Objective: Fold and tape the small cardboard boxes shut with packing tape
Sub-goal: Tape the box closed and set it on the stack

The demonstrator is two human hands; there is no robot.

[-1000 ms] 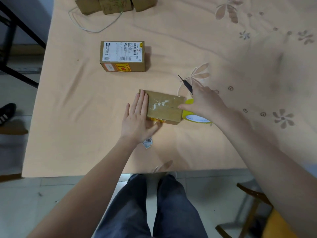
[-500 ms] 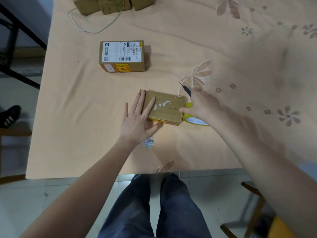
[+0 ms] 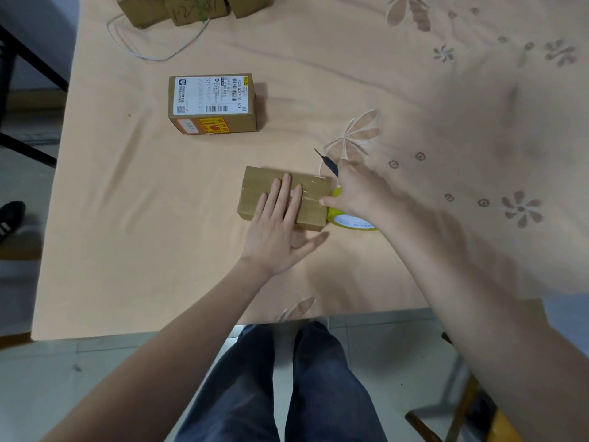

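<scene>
Pressing box [image 3: 280, 193] flat: left hand [image 3: 280, 231], fingers straight; right hand [image 3: 360, 193] apparently gripping tape roll [image 3: 347, 220].

Matt brown cardboard box [image 3: 271, 186], glossy clear tape strip [image 3: 310, 186]; soft matt peach tablecloth [image 3: 159, 218].

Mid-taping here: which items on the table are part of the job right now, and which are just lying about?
In use:
- plain box, pressed flat by left hand
- yellow tape roll, at box's right end, held by right hand
- dark cutter, in the same hand

Lying about:
- labelled box
- boxes at far edge
- grey cord
</scene>
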